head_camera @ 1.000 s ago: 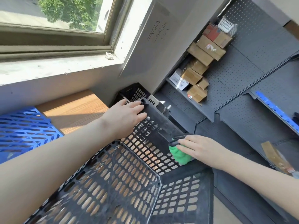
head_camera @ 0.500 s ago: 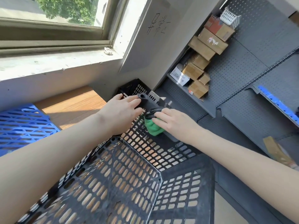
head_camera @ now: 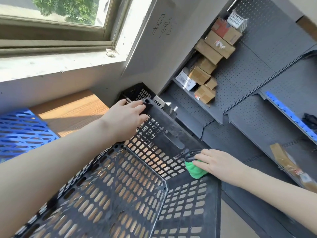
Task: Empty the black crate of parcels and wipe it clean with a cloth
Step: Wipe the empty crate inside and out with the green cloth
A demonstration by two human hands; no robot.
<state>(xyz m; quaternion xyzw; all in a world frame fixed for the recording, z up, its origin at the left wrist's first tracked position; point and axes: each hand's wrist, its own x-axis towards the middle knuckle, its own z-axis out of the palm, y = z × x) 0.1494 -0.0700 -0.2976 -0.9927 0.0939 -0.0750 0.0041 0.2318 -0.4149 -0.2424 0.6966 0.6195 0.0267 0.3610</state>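
A: Where was the black crate [head_camera: 120, 194] at this moment?

B: It stood on the wooden desk [head_camera: 72, 112], near the corner under the window, with a blue crate [head_camera: 22, 127] beside it. No parcels showed inside it, so I judge the emptying was done.

A: And the hands?

B: The left hand [head_camera: 127, 119] lay on the far rim corner, fingers curled over it, probably to stop the crate from sliding. The right hand [head_camera: 217, 162] pressed a green cloth [head_camera: 195, 169] flat against the right end of the far wall, near the handle slot.

A: Why there?

B: I think the wiping ran along that wall.
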